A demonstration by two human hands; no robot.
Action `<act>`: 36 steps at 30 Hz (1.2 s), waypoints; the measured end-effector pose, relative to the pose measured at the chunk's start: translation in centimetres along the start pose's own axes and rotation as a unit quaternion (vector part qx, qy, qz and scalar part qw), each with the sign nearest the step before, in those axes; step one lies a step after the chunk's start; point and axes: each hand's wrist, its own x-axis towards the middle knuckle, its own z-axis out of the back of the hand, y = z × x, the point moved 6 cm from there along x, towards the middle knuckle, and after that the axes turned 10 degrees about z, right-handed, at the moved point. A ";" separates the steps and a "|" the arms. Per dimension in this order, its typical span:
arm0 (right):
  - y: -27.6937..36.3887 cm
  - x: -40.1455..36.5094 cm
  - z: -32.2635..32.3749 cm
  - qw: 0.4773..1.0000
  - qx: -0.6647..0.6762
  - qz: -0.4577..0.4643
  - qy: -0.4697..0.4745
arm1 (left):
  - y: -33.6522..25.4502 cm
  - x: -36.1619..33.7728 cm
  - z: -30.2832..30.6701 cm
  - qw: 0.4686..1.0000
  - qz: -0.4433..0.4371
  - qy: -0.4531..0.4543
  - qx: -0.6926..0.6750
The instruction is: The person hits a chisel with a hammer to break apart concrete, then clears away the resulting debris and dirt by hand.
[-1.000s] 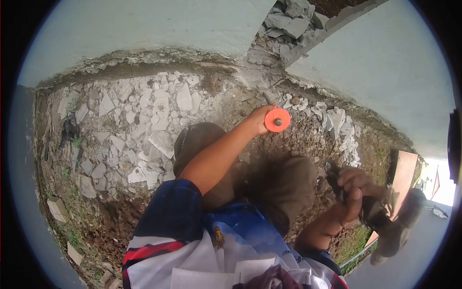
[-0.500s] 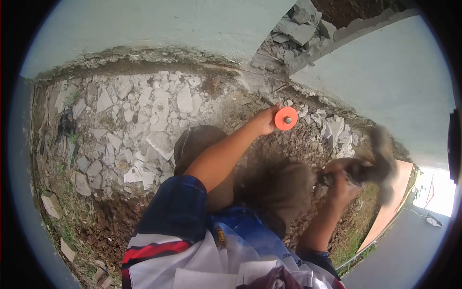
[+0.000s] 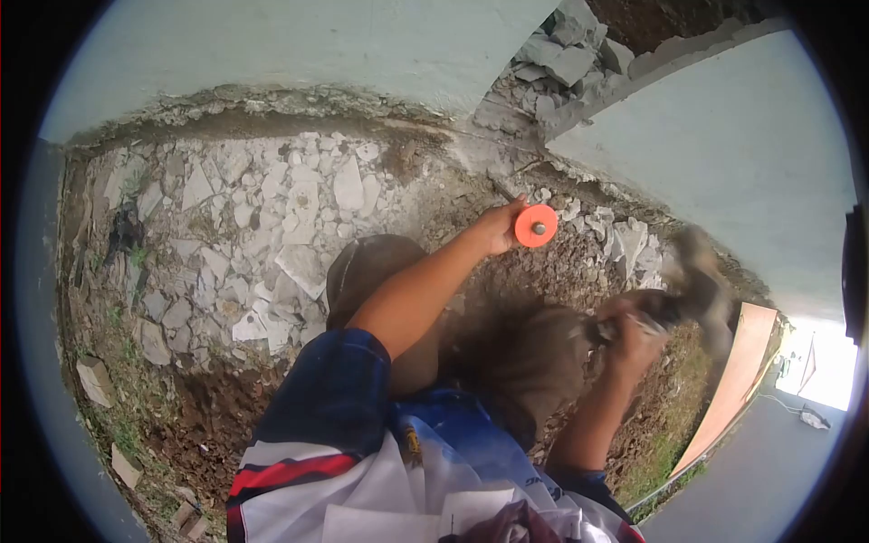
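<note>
— What's your left hand doing?

— My left hand (image 3: 498, 228) is closed tight round the chisel (image 3: 539, 228), fingers wrapped on the shaft just under the orange guard (image 3: 526, 220). It's out at arm's length, past my knee (image 3: 534, 353), near the foot of the wall (image 3: 272, 54).

— And the other?

— My right hand (image 3: 631, 333) is a fist on the hammer (image 3: 692, 271). The head is only a blur, up and to the right of the fist, well apart from the chisel.

— What has changed?

— A second ago the hammer hung low by my right side. Half a second ago it was up, and now it sits a little nearer the guard. The chisel has hardly shifted in that time. I'd judge that I'm in mid-swing with the chisel already set, and nothing is touching its struck end.

— Which way does the chisel point?

— Its long axis runs from the grey butt in the middle of the guard, which faces back at me, up and left to the tip. The tip is down among the rubble (image 3: 299, 208) where the ground meets the wall. I can't tell whether it's biting in or only resting there.

— And the hammer?

— The handle slants up and right from my fist. It's too blurred to tell which way the face looks.
</note>
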 end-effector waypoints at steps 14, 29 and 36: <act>-14.3 -10.6 -2.0 0.934 0.085 -0.332 0.105 | 2.0 -0.2 4.1 0.994 -0.037 -0.105 0.005; -7.2 -6.5 1.0 0.975 -0.006 -0.210 0.069 | 2.6 -0.1 2.2 0.997 -0.018 -0.071 0.022; -3.1 -3.2 -0.2 0.988 0.056 -0.137 0.037 | 1.7 -1.3 -0.5 1.000 0.008 -0.012 0.022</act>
